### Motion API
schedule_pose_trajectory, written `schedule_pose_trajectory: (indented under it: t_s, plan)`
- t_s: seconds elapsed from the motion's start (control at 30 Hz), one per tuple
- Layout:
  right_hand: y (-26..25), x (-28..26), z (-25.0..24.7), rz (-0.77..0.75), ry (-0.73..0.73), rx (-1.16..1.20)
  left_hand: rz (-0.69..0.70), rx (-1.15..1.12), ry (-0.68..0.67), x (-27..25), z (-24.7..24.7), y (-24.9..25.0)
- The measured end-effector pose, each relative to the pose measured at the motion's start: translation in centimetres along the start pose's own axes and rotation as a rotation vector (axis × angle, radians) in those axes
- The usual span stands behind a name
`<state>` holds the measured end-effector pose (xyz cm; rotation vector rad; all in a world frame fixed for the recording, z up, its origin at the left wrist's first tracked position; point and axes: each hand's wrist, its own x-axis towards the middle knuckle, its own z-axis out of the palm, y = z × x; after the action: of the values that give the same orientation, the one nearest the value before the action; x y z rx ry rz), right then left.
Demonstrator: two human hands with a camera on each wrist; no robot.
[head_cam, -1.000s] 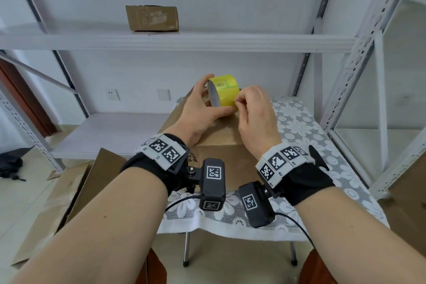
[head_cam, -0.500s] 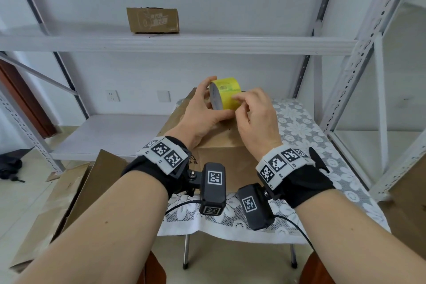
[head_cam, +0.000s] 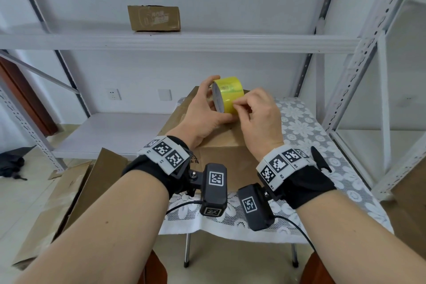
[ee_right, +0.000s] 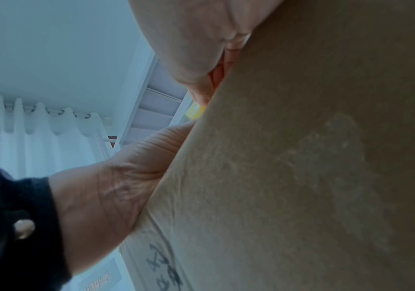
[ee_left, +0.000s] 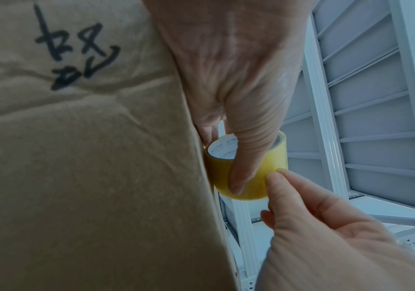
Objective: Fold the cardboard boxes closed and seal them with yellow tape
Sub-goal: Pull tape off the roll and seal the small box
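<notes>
My left hand grips the roll of yellow tape, thumb across its outer face and fingers curled round the far side, holding it on edge just above the top of the cardboard box. My right hand is curled beside it, with the fingertips pressed to the roll's yellow surface; whether they have pinched up a loose end I cannot tell. The box sits closed on the table with a white lace cloth, black marker writing on its front. Flattened cardboard leans on the floor to my left. Behind stands a white metal shelving rack, with a small brown box on its upper shelf.
</notes>
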<state>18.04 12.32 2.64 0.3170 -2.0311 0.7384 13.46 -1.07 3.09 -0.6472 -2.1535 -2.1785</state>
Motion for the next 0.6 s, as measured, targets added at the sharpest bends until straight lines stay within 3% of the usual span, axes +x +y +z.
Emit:
schedule_pose_trajectory:
  t_s: [0.6]
  plan:
    - [-0.66, -0.23, -0.36, -0.130, -0.069, -0.049, -0.021, 0.002, 0.034, 0.16, -0.29, -0.15]
